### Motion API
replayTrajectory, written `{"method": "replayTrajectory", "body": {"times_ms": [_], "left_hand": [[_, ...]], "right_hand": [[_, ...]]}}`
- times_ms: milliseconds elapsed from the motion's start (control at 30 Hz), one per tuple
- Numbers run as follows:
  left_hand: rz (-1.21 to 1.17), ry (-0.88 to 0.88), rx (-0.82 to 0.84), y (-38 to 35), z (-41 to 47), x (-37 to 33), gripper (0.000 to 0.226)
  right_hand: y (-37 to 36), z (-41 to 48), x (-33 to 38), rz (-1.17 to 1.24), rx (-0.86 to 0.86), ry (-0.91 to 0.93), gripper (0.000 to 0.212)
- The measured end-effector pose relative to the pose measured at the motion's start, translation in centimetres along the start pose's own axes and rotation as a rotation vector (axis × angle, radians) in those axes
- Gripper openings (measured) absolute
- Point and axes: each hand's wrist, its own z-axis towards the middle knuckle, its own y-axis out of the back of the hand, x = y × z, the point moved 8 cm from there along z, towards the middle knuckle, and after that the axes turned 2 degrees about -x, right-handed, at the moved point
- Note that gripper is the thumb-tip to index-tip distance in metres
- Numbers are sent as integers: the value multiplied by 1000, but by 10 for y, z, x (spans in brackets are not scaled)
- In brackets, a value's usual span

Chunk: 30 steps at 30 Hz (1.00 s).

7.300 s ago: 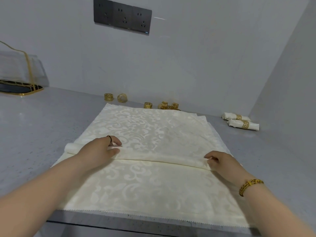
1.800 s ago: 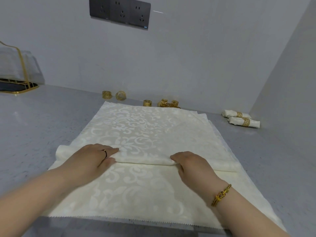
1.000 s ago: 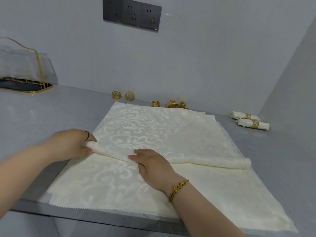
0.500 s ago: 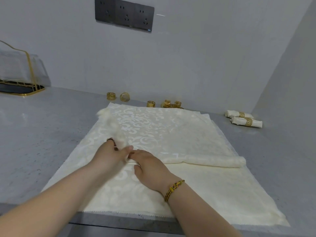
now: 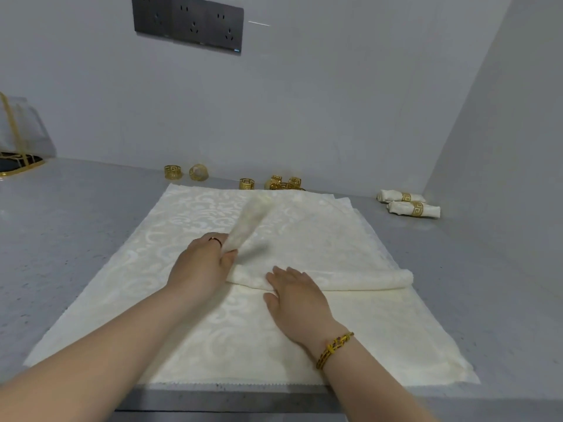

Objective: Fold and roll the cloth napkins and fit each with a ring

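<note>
- Nearest, a stack of flat napkins (image 5: 243, 345) is lying spread on the grey tabletop (image 5: 76, 226), its zigzag hem along the near edge.
- On it the right hand (image 5: 297, 296) is pressing down on the rolled napkin (image 5: 365, 280) about midway along — its grip is open, fingers straight and flat, pinning rather than holding.
- Just beyond, the left hand (image 5: 202, 264) is gripping the roll's left half, thumb on one side and fingers curled over the other; that half is angling away toward the far side, blurred, while the right half is lying across the stack.
- Judging from this, the step in hand is folding the roll in half at the pinned spot; the rolling is looking done and no ring is on yet.
- The next move is calling for the left half to be laid along the right half with ends matched — then for one hand to clamp the doubled roll while the other is fetching a ring.
- Farther back, loose rings (image 5: 246, 183) are sitting in a row just past the stack's far edge, well apart from both hands.
- At the far right, two finished napkins (image 5: 414, 209), each wearing a gold ring, are lying side by side near the corner.
</note>
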Motion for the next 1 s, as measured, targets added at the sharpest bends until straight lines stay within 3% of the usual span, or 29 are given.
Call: {"method": "replayTrajectory", "body": {"times_ms": [200,267,333,500,767,833,900,1000], "left_hand": [[302,-170,83,-44,-1,-27,40],[416,-214,98,-52,-4,-27,42],[468,-241,113,-55,-5,-25,46],[499,-344,154,-61,-10,-38,49],[343,-441,174,-87,-5,-66,45],[298,-457,188,-94,-8,-67,49],[267,-460,164,-92,-11,-66,71],[222,-402,153,-84,-13,-65,99]], "right_hand": [[3,-6,-13,268,59,21,49],[15,-10,-28,374,-33,-18,43],[26,-16,-46,294,-143,-44,37],[20,-23,-58,294,-101,-27,41],[20,-21,-62,375,-163,-9,39],[26,-25,-65,479,-221,-54,36],[36,-29,-78,560,-365,-177,30],[56,-45,-111,456,-640,-425,30]]}}
